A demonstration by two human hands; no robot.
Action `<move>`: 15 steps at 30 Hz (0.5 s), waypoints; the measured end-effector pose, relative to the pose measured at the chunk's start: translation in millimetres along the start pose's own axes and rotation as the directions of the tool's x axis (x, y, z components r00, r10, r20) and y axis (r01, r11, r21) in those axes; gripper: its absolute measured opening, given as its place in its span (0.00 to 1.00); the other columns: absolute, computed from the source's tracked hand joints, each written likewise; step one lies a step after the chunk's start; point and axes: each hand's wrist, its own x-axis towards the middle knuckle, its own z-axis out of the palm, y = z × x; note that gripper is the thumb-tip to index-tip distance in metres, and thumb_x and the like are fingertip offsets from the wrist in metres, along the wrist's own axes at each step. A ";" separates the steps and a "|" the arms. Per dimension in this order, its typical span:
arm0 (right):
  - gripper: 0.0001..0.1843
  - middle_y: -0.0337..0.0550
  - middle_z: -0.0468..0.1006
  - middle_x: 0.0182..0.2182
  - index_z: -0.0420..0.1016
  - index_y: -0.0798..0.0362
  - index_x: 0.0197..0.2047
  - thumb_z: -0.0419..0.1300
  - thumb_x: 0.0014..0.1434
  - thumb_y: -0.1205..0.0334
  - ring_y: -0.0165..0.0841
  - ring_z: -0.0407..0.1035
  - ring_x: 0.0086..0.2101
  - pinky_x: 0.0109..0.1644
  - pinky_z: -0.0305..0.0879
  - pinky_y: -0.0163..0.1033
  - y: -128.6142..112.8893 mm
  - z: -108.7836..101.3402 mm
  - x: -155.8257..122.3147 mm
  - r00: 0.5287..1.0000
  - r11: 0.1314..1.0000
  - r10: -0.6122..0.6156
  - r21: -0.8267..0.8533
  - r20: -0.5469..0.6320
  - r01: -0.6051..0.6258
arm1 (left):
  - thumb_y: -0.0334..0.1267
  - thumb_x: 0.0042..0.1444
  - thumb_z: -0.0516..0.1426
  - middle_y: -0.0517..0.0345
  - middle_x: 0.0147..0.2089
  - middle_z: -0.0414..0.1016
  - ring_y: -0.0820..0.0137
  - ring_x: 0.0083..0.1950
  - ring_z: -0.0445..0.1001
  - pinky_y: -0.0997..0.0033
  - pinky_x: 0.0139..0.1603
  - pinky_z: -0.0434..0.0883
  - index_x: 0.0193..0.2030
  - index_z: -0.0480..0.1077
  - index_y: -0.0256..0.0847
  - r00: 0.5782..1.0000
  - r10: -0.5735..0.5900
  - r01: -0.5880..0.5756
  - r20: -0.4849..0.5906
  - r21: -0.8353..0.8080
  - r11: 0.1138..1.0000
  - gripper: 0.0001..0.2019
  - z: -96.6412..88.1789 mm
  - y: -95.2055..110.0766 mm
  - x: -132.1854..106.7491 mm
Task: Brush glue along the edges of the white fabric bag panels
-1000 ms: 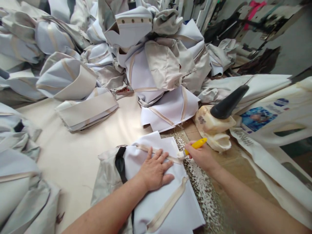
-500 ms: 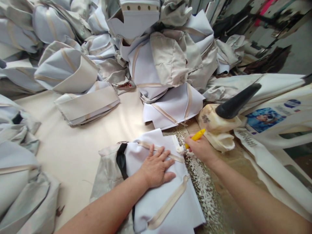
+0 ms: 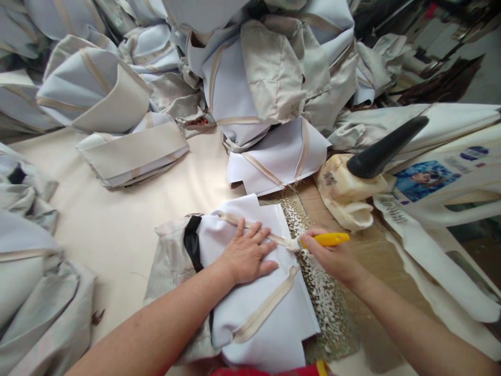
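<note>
My left hand [image 3: 250, 253] lies flat with fingers spread on a white fabric piece [image 3: 258, 308] that has beige tape strips sewn on it. Grey cloth [image 3: 166, 261] and a black band [image 3: 192, 244] join its left side. My right hand [image 3: 332, 256] grips a brush by its yellow handle [image 3: 331, 239]. White, sticky-looking stuff coats the brush's tip, which touches the fabric's right edge at the end of the upper tape strip. Beneath that edge lies a board [image 3: 331, 313] crusted with white residue.
Right of the fabric stands a stained, cut-open plastic container [image 3: 348, 183] with a black cone-shaped piece [image 3: 387, 146] on it. Similar white and grey sewn pieces [image 3: 235, 94] are heaped at the back. A folded stack [image 3: 135, 154] and more cloth [image 3: 39, 292] lie left. A printed white bag [image 3: 430, 183] lies right.
The brush has moved down along the fabric's right edge to the tape end, and its handle now points more to the right. My left hand stays on the fabric. The view has shifted slightly.
</note>
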 end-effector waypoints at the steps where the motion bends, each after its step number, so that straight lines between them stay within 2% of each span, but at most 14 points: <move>1: 0.13 0.37 0.66 0.21 0.64 0.52 0.24 0.49 0.59 0.61 0.32 0.62 0.25 0.30 0.58 0.35 0.6 0.0 0.1 0.999 0.998 -0.050 -0.024 -0.005 0.050 | 0.58 0.58 0.44 0.55 0.64 0.57 0.55 0.66 0.48 0.41 0.62 0.27 0.57 0.63 0.51 1.000 -0.001 0.001 -0.002 0.001 1.000 0.25 -0.2 0.2 0.1; 4: 0.10 0.40 0.71 0.26 0.67 0.52 0.29 0.50 0.61 0.62 0.34 0.65 0.30 0.36 0.60 0.37 2.8 2.1 -0.4 0.982 0.981 -0.177 -0.089 -0.067 0.171 | 0.58 0.57 0.45 0.55 0.64 0.57 0.56 0.66 0.48 0.42 0.62 0.27 0.57 0.63 0.51 1.000 -0.002 0.002 0.001 0.006 1.000 0.25 -1.1 1.0 0.0; 6: 0.09 0.40 0.71 0.27 0.67 0.53 0.31 0.50 0.62 0.63 0.33 0.66 0.30 0.37 0.59 0.37 3.9 4.0 -6.1 0.978 0.977 -0.196 -0.105 -0.075 0.188 | 0.57 0.57 0.45 0.55 0.64 0.57 0.56 0.66 0.48 0.42 0.63 0.27 0.57 0.63 0.51 1.000 -0.005 0.004 0.005 0.008 1.000 0.25 -0.9 1.3 -0.2; 12: 0.13 0.36 0.66 0.21 0.63 0.52 0.25 0.50 0.62 0.63 0.31 0.62 0.24 0.29 0.55 0.36 -0.7 0.1 -42.5 0.991 0.987 -0.105 -0.114 0.084 0.114 | 0.57 0.57 0.46 0.55 0.64 0.57 0.56 0.66 0.48 0.42 0.63 0.29 0.57 0.63 0.51 1.000 -0.017 0.017 0.019 -0.008 1.000 0.24 -3.3 1.3 1.9; 15: 0.14 0.35 0.65 0.20 0.64 0.52 0.24 0.50 0.61 0.63 0.30 0.61 0.23 0.28 0.54 0.36 -5.9 -3.3 -42.9 0.998 0.994 -0.048 -0.093 0.044 0.052 | 0.57 0.56 0.48 0.54 0.64 0.57 0.54 0.67 0.45 0.37 0.61 0.29 0.55 0.64 0.50 0.998 -0.035 0.039 0.044 -0.078 0.996 0.24 -19.6 12.2 1.9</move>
